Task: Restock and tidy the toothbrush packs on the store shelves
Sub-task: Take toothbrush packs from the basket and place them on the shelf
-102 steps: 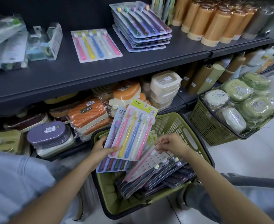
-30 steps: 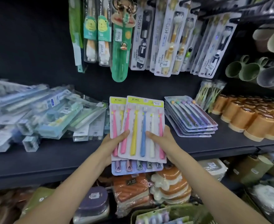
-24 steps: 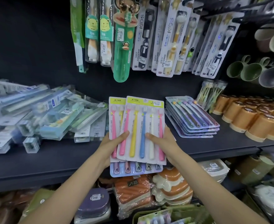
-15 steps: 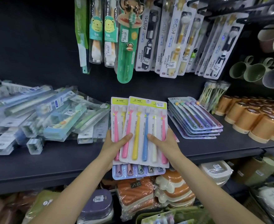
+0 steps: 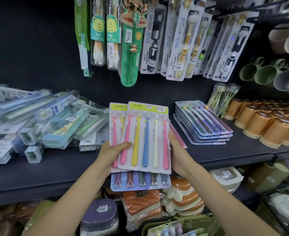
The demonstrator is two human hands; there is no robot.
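Holding a fan of toothbrush packs up over the dark shelf (image 5: 55,167)

Jumbled clear boxes (image 5: 38,120) far left, stack of purple packs (image 5: 203,125) to the right, orange cups (image 5: 268,123) past that. Packs (image 5: 143,137) in mid-air above the shelf's near edge, gripped from both sides: left hand (image 5: 111,150) thumb curled across the front, right hand (image 5: 177,155) wrapped round the right edge.

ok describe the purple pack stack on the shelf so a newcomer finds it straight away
Find the dark shelf under the hanging kids' brushes. The purple stack lies flat between the orange cups and the held packs; it alone is neatly piled.
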